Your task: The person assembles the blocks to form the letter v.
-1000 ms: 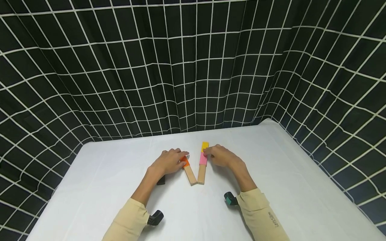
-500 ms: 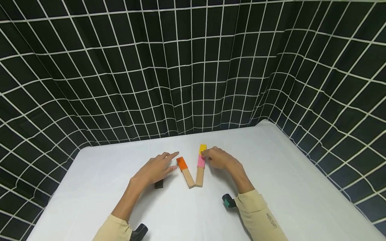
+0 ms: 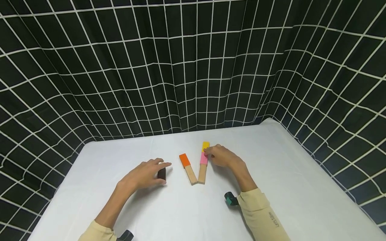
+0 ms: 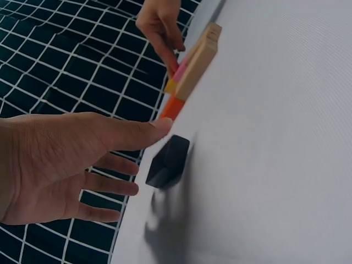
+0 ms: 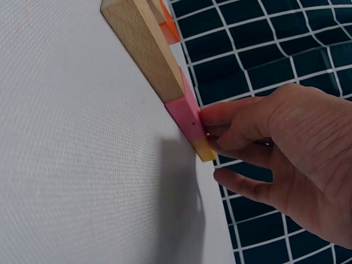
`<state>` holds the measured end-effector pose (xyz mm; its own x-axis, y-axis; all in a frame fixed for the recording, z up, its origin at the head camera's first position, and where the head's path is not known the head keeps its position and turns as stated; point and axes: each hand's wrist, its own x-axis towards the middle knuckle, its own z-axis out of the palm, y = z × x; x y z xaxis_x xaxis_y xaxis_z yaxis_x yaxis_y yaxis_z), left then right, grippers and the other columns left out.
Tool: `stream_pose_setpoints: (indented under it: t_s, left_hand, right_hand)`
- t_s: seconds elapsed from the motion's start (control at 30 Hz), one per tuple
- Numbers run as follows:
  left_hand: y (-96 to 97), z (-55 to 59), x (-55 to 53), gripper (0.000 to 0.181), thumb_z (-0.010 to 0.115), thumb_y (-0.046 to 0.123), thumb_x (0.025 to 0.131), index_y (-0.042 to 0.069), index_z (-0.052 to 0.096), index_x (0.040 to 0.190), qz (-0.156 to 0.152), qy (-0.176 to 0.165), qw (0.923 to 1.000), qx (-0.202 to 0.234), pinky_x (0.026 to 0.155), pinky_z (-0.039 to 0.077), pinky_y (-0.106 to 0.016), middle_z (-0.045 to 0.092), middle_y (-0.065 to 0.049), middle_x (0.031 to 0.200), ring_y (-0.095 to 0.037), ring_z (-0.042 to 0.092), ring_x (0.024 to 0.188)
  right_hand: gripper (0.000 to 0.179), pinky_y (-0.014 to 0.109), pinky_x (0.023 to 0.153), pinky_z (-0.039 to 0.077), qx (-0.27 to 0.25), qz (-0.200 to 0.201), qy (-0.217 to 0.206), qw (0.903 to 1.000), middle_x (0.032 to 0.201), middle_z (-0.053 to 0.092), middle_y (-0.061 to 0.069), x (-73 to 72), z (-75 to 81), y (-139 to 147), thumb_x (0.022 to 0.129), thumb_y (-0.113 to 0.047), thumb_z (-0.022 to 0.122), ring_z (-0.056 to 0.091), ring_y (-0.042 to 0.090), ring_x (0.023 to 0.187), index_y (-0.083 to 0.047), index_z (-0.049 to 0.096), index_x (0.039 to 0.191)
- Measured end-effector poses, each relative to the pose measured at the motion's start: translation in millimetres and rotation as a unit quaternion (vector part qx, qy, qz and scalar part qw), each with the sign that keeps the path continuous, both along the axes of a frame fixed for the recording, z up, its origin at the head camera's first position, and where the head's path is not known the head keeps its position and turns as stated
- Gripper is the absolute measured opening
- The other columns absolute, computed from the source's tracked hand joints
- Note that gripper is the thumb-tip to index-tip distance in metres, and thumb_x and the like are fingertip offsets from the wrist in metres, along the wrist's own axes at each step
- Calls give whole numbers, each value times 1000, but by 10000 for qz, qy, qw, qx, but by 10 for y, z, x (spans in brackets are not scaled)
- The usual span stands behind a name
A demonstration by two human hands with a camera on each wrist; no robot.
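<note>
My left hand point(image 3: 144, 174) reaches over a dark block point(image 3: 162, 173) with its fingers spread. In the left wrist view the thumb and fingers stand apart from that dark block point(image 4: 169, 161). Fingertips of my right hand point(image 3: 223, 156) touch the pink block point(image 3: 203, 159), close to where it meets the yellow block point(image 3: 205, 145). A plain wooden block point(image 3: 202, 173) continues that row toward me. To its left an orange block point(image 3: 184, 159) lies end to end with another wooden block point(image 3: 191, 175). Both rows meet at their near ends in a V.
Everything lies on a white-covered table point(image 3: 295, 187). A black curtain with a white grid point(image 3: 187, 73) rises behind and at both sides. Small dark wrist devices point(image 3: 231, 198) stick out from the sleeves.
My left hand has let go of the orange block and moved left and toward me, to the dark block. The right hand has stayed at the pink and yellow blocks.
</note>
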<state>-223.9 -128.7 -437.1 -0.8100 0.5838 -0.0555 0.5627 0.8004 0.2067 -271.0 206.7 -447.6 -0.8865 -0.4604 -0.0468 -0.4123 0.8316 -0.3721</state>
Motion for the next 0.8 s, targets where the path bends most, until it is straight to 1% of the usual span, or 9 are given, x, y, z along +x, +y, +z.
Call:
stream_pose_setpoints:
  t_s: [0.1, 0.2, 0.27, 0.47, 0.6, 0.8]
  left_hand:
    - [-36, -30, 10, 60, 82, 36, 89, 18, 64, 143, -117, -3, 9999, 19, 104, 55, -55, 65, -13, 140, -30, 66, 121]
    - [-61, -67, 19, 54, 83, 34, 89, 17, 68, 137, -231, -6, 9997, 20, 97, 57, -51, 68, -10, 132, -24, 67, 110]
    - [-72, -82, 19, 50, 84, 32, 88, 17, 70, 134, -304, 64, 9995, 10, 92, 59, -47, 69, -7, 126, -19, 66, 103]
    - [-75, -106, 20, 43, 84, 31, 88, 16, 73, 126, -450, 342, 9984, 47, 86, 59, -40, 70, -3, 116, -12, 64, 95]
    - [-66, -98, 28, 41, 84, 33, 87, 16, 74, 124, -427, 359, 9984, 52, 83, 59, -37, 70, -1, 113, -10, 62, 90]
    - [-45, -107, 27, 40, 83, 34, 88, 16, 75, 123, -230, 146, 9995, 173, 78, 55, -32, 69, 0, 110, -6, 57, 84]
  right_hand:
    - [37, 49, 110, 55, -58, -31, -36, 10000, 128, 76, 12, -11, 6, 9, 98, 7, 55, 68, 32, 120, -7, 76, 125]
    - [37, 49, 109, 56, -91, 9, -56, 9999, 127, 76, 12, -12, 15, 11, 98, 7, 55, 69, 32, 119, -6, 77, 124]
    - [37, 50, 109, 56, -149, -1, -83, 9999, 127, 76, 13, -12, 22, 15, 98, 8, 55, 69, 32, 120, -6, 77, 124]
    - [38, 51, 110, 54, -154, -48, -44, 9999, 127, 76, 12, -3, 13, 14, 97, 8, 55, 68, 33, 118, -6, 77, 124]
    - [37, 50, 110, 55, -166, 58, 47, 9998, 125, 77, 12, -5, 4, 6, 96, 9, 55, 69, 33, 117, -5, 77, 123]
    - [38, 51, 112, 53, -181, 161, 167, 9996, 125, 76, 13, -2, 4, 14, 95, 10, 54, 69, 34, 123, -3, 77, 122]
